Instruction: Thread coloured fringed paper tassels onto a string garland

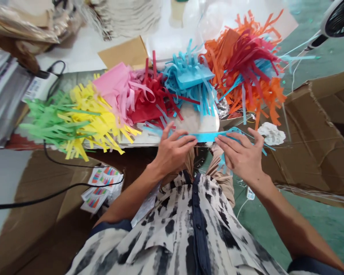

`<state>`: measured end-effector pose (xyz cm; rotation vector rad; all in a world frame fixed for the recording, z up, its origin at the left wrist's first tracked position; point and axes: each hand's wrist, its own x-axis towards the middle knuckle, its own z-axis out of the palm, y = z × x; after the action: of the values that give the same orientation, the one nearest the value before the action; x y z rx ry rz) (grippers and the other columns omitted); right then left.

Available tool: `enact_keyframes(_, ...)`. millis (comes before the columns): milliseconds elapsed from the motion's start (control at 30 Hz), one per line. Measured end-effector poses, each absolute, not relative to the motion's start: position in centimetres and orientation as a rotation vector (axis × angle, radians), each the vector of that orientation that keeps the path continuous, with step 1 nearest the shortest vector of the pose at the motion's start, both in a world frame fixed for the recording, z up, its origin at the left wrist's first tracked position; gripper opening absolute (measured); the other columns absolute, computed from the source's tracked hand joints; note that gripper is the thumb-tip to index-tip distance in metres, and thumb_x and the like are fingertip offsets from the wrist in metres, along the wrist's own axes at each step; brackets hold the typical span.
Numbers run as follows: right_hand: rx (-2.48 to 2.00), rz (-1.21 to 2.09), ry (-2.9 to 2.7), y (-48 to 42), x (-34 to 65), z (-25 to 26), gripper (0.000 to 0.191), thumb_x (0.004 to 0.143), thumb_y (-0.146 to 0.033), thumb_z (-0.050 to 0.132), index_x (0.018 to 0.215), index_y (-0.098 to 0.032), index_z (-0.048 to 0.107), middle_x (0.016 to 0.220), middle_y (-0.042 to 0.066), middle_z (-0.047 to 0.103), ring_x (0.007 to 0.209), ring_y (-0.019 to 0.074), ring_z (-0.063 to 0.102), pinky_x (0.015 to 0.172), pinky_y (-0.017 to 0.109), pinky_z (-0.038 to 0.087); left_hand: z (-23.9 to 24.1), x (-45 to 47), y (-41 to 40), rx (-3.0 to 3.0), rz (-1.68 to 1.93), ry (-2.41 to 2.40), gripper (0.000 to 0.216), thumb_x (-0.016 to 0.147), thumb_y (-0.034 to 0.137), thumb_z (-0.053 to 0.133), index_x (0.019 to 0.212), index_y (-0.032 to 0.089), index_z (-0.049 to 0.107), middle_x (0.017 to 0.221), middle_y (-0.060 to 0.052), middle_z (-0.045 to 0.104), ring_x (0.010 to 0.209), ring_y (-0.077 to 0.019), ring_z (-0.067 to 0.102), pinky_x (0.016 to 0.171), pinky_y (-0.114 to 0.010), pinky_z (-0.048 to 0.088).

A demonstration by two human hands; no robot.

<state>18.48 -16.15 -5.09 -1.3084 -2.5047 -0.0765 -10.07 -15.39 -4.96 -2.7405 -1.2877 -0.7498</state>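
A narrow folded band of blue tissue paper (205,136) stretches between my two hands at the table's front edge. My left hand (173,151) pinches its left end, fingers pressed together on top. On the other end, my right hand (242,152) grips the paper, and cut blue fringe spills out behind and below the fingers. Just beyond lie fringed tissue bundles: blue (189,74), red (149,97) and pink (114,84). Farther left are yellow (94,114) and green (54,118) ones. Orange fringe (223,49) with a red bundle (249,57) over it is heaped at the right.
A brown paper piece (124,53) lies behind the bundles. Stacked papers (2,84) and a power strip (40,86) are at left. Crumpled white paper (271,133) sits near the right edge. Cardboard boxes (318,141) flank the table; a fan (339,21) stands at upper right.
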Motion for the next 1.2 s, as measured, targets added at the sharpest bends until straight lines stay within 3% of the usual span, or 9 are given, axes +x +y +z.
enact_keyframes(133,-1.183,-0.142,-2.420,-16.3,19.3,-5.4,0.032,0.099,-0.023,0.063,0.129,-0.034,0.071,0.129,-0.001,0.080,0.121,0.0291,0.070,0.124,0.060,0.023,-3.5,-12.9,-16.0,-2.445,-0.873,-1.573,0.021,0.091,0.012,0.064,0.091,0.028,0.077,0.099,0.003,0.080,0.113,-0.0259,0.065,0.128,-0.071,0.025)
enact_keyframes(200,-1.205,-0.125,-2.393,-16.0,19.0,-5.2,0.025,0.099,-0.027,0.065,0.121,-0.032,0.074,0.124,-0.001,0.082,0.122,0.0299,0.069,0.124,0.060,0.024,-2.8,-12.7,-16.2,-2.249,-0.963,-1.654,0.018,0.086,0.011,0.066,0.084,0.026,0.074,0.097,-0.002,0.076,0.111,-0.0279,0.061,0.124,-0.071,0.030)
enact_keyframes(300,-1.257,-0.115,-2.361,-15.5,18.2,-4.7,0.016,0.099,-0.031,0.066,0.110,-0.028,0.077,0.113,0.000,0.084,0.120,0.0300,0.068,0.122,0.060,0.025,-2.5,-10.3,-16.1,-2.380,-1.022,-1.526,0.017,0.089,0.014,0.067,0.097,0.025,0.076,0.105,-0.006,0.075,0.111,-0.0276,0.060,0.110,-0.056,0.048)
enact_keyframes(400,-1.290,-0.125,-2.400,-15.0,17.7,-4.2,0.018,0.100,-0.033,0.065,0.111,-0.028,0.078,0.108,0.001,0.084,0.120,0.0299,0.066,0.123,0.059,0.022,-3.4,-7.3,-15.5,-2.747,-0.879,-1.365,0.021,0.102,0.021,0.061,0.119,0.023,0.074,0.112,-0.007,0.077,0.107,-0.0233,0.064,0.097,-0.042,0.054)
enact_keyframes(600,-1.278,-0.065,-2.456,-13.6,17.9,-3.6,0.020,0.104,-0.039,0.063,0.111,-0.029,0.079,0.107,0.003,0.081,0.116,0.0270,0.064,0.123,0.054,0.020,-5.2,-5.9,-13.8,-2.794,-0.774,-1.419,0.017,0.108,0.022,0.055,0.104,0.019,0.072,0.103,-0.006,0.075,0.096,-0.0210,0.063,0.084,-0.034,0.052)
enact_keyframes(700,-1.257,-0.012,-2.429,-12.9,18.2,-3.9,0.021,0.105,-0.041,0.061,0.107,-0.029,0.079,0.104,0.002,0.080,0.116,0.0268,0.065,0.123,0.054,0.021,-5.0,-6.3,-13.7,-2.796,-0.759,-1.415,0.018,0.108,0.021,0.054,0.102,0.019,0.071,0.102,-0.005,0.075,0.094,-0.0208,0.062,0.084,-0.033,0.050)
enact_keyframes(900,-1.321,0.146,-2.320,-12.1,18.4,-4.3,0.025,0.106,-0.043,0.060,0.097,-0.028,0.078,0.099,0.002,0.078,0.112,0.0275,0.065,0.118,0.053,0.028,-4.6,-6.6,-13.8,-2.732,-0.715,-1.598,0.024,0.106,0.040,0.060,0.098,0.019,0.069,0.098,-0.006,0.073,0.097,-0.0243,0.061,0.085,-0.039,0.045)
enact_keyframes(1033,-1.406,0.300,-2.275,-12.0,18.3,-3.6,0.024,0.104,-0.042,0.060,0.094,-0.028,0.077,0.096,0.003,0.077,0.109,0.0274,0.064,0.108,0.049,0.034,-4.4,-7.2,-13.5,-2.706,-0.680,-1.712,0.025,0.108,0.039,0.056,0.097,0.021,0.069,0.100,-0.006,0.073,0.099,-0.0258,0.060,0.087,-0.042,0.042)
enact_keyframes(1200,-1.517,0.291,-2.241,-11.9,17.9,-3.5,0.026,0.100,-0.044,0.061,0.085,-0.026,0.073,0.088,0.005,0.075,0.107,0.0305,0.063,0.097,0.047,0.035,-4.1,-7.6,-13.2,-2.627,-0.693,-1.877,0.018,0.101,0.037,0.069,0.091,0.022,0.068,0.102,-0.006,0.072,0.103,-0.0280,0.058,0.087,-0.043,0.040)
